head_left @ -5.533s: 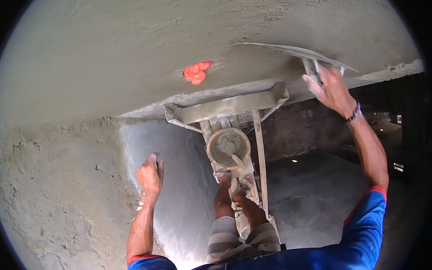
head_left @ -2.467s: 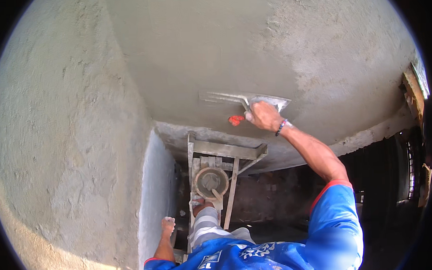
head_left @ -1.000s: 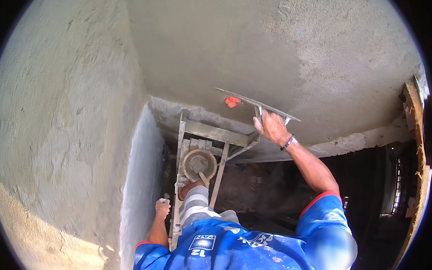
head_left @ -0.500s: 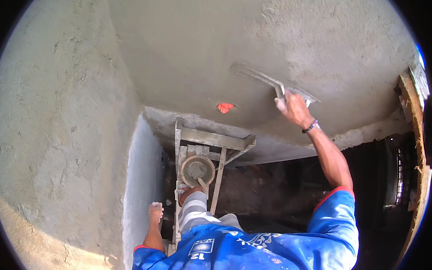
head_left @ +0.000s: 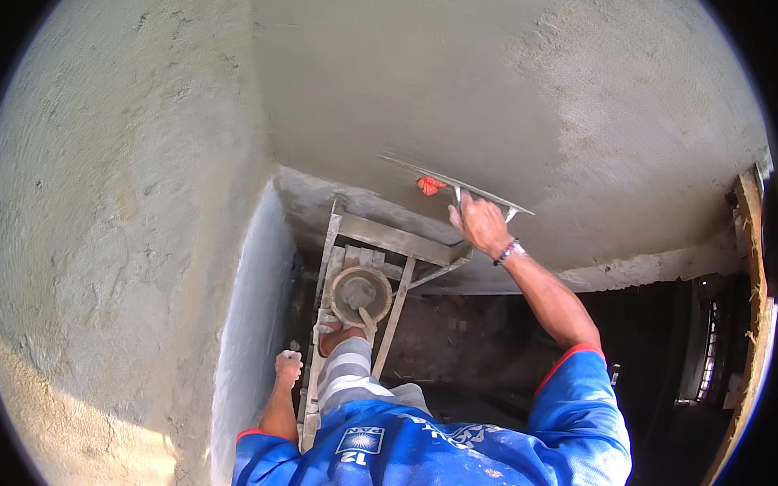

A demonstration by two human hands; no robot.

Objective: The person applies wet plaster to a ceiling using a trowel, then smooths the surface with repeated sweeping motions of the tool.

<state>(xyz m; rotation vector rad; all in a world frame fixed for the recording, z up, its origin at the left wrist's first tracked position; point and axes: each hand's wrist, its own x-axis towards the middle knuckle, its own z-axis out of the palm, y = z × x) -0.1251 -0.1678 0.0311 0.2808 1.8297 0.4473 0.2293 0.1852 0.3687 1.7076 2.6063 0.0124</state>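
Observation:
My right hand (head_left: 481,221) grips a long metal trowel (head_left: 507,199), its blade flat against the grey plastered wall (head_left: 409,79). A crumpled red-orange wad (head_left: 430,185) sits in the plaster just beside the blade. Low at the left, my left hand (head_left: 287,365) is closed, its fingers whitened and curled; what they hold, if anything, is hidden. Below the trowel, a round bucket (head_left: 344,292) of grey mix, with a stick-like handle leaning out of it, rests on the plank scaffold (head_left: 389,239) beside my foot.
A rough plastered wall (head_left: 107,253) rises at the left, with a pale smooth strip (head_left: 250,308) along its lower edge. The scaffold stands over a dark lower space with a barred opening (head_left: 708,347) at the right. A broken wooden board (head_left: 749,247) runs along the far right.
Over the last seconds the trowel has swept across the wall, most recently down and left to beside the red wad. My left hand stays low and closed, and the view has shifted.

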